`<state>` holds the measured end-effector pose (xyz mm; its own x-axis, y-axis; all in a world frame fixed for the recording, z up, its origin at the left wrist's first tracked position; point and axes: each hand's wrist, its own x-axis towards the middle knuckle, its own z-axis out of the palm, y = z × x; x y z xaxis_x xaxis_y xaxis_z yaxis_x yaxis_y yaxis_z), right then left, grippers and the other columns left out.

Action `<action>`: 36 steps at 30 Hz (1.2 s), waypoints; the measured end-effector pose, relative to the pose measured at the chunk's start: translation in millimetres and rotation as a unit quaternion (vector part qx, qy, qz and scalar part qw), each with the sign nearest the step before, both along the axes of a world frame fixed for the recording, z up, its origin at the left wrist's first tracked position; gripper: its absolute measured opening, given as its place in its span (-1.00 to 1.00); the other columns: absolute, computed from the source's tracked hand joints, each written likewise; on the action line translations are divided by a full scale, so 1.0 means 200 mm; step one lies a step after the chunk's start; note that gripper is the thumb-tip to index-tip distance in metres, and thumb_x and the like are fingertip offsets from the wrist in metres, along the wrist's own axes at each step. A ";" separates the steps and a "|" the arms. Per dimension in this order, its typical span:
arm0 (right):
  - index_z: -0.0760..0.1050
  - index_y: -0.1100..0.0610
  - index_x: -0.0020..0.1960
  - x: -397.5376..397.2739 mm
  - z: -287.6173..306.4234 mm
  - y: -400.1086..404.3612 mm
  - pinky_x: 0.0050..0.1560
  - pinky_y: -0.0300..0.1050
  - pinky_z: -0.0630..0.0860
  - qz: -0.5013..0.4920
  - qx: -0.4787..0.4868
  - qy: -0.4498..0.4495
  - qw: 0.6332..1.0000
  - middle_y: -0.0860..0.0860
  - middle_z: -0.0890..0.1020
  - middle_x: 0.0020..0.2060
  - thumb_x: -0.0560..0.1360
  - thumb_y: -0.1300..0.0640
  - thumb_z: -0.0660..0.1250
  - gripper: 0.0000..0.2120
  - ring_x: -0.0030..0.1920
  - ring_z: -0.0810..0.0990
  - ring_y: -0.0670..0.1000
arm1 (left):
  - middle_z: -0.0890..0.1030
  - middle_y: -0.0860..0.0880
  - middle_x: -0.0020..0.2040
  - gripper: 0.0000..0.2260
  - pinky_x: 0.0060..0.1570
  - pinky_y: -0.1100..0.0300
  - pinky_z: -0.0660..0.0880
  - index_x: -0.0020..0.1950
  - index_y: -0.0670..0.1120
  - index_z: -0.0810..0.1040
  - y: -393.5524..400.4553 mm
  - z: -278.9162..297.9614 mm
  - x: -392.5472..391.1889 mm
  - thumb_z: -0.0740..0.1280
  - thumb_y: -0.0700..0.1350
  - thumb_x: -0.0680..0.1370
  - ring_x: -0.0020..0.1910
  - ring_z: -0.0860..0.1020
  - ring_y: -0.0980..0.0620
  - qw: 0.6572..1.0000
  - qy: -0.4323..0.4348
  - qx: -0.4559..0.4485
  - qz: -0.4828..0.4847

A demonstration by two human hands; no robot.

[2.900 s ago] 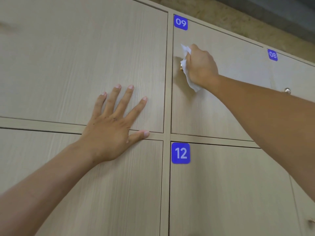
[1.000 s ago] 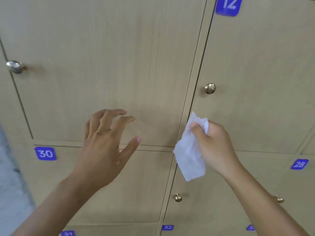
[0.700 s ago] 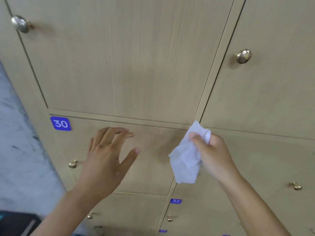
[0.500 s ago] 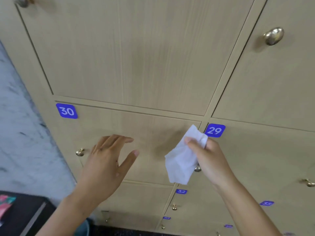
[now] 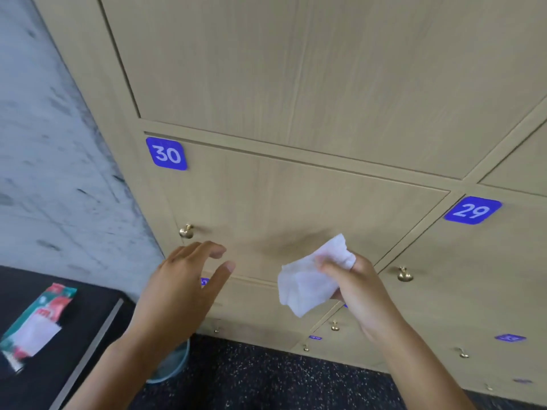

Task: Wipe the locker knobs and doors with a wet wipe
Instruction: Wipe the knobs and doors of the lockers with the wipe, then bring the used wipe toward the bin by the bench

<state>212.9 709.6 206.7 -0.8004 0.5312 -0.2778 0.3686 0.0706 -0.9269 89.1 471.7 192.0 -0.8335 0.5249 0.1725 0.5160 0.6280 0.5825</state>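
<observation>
Left hand [image 5: 180,287] spread, fingers loosely curled, holding nothing, in front of door 30 [image 5: 296,208]. Right hand [image 5: 359,287] pinched crumpled white wet wipe [image 5: 310,281] (thumb and fingertips), raised between doors 30 and 29 [image 5: 488,261], not touching either. Brass knob [image 5: 186,231] of door 30 just above left fingertips. Knob of door 29 [image 5: 404,274] beside right hand. Wipe packet [image 5: 35,324] on dark bench [image 5: 74,350], far left.

Locker doors [image 5: 296,84] pale beige woodgrain; number plates [image 5: 166,154] blue with white digits; knobs [image 5: 186,231] brass-gold; wet wipe [image 5: 310,279] white; floor [image 5: 266,377] black, white-speckled; wall [image 5: 44,158] mottled grey
</observation>
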 end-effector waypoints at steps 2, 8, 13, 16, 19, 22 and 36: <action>0.61 0.25 -0.03 -0.05 -0.05 -0.06 -0.01 0.18 0.61 0.000 -0.004 -0.015 1.000 0.26 0.69 -0.06 0.59 0.24 0.25 -0.83 -0.08 0.69 0.14 | 0.63 0.19 0.13 -0.51 0.07 0.02 0.56 0.23 0.07 0.60 -0.09 -0.03 -0.04 0.13 0.33 0.54 0.08 0.59 0.10 1.000 -0.018 -0.007 0.008; 0.66 0.07 -0.02 -0.21 -0.19 -0.29 0.16 0.30 0.57 -0.008 -0.025 -0.057 0.998 0.10 0.73 -0.05 0.38 0.08 0.32 -0.77 0.04 0.69 0.13 | 0.59 0.23 0.07 -0.69 -0.05 0.09 0.52 0.21 0.07 0.61 -0.31 -0.15 -0.15 0.27 0.19 0.59 0.01 0.59 0.10 0.997 -0.065 -0.027 0.041; 0.66 0.07 -0.02 -0.35 -0.33 -0.48 0.18 0.29 0.55 0.024 -0.017 -0.089 0.996 0.11 0.71 -0.06 0.47 0.17 0.37 -0.87 0.03 0.68 0.13 | 0.66 0.14 0.12 -0.71 -0.08 0.08 0.56 0.21 0.04 0.61 -0.50 -0.27 -0.23 0.29 0.16 0.61 -0.02 0.61 0.08 0.991 -0.105 -0.045 0.064; 0.65 0.04 -0.01 -0.42 -0.43 -0.59 0.18 0.27 0.56 0.040 -0.006 -0.113 0.993 0.07 0.72 -0.07 0.51 0.21 0.36 -0.86 0.03 0.68 0.11 | 0.66 0.11 0.14 -0.73 -0.07 0.05 0.57 0.22 0.04 0.61 -0.63 -0.34 -0.29 0.31 0.13 0.61 -0.03 0.60 0.04 0.987 -0.124 -0.058 0.082; 0.63 0.04 0.01 -0.49 -0.52 -0.70 0.14 0.20 0.59 0.052 -0.008 -0.137 0.989 0.07 0.72 -0.06 0.52 0.25 0.33 -0.83 0.03 0.68 0.11 | 0.66 0.12 0.14 -0.72 -0.06 0.03 0.57 0.20 0.07 0.61 -0.75 -0.42 -0.34 0.29 0.17 0.60 -0.03 0.60 0.03 0.983 -0.139 -0.069 0.100; 0.59 0.10 0.04 -0.54 -0.61 -0.78 0.12 0.15 0.59 0.054 -0.003 -0.154 0.987 0.06 0.71 -0.05 0.52 0.30 0.31 -0.83 0.05 0.68 0.09 | 0.65 0.13 0.10 -0.72 -0.06 0.01 0.59 0.17 0.09 0.60 -0.85 -0.49 -0.37 0.27 0.21 0.60 0.01 0.62 0.04 0.980 -0.145 -0.070 0.115; 0.70 0.11 -0.02 -0.85 -1.12 -1.33 0.05 -0.10 0.61 0.123 -0.073 -0.259 0.955 0.00 0.75 -0.11 0.46 0.27 0.30 -0.77 0.00 0.71 0.00 | 0.66 0.13 0.13 -0.74 -0.07 0.00 0.63 0.17 0.09 0.58 -1.32 -0.96 -0.48 0.27 0.20 0.61 -0.03 0.65 0.06 0.957 -0.213 -0.082 0.182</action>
<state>43.7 442.9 -17.7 -0.6321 0.2700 -0.7264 0.7686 0.0989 -0.6321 -7.4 208.3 0.0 -0.9424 0.1783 -0.2829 -0.0152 0.8222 0.5690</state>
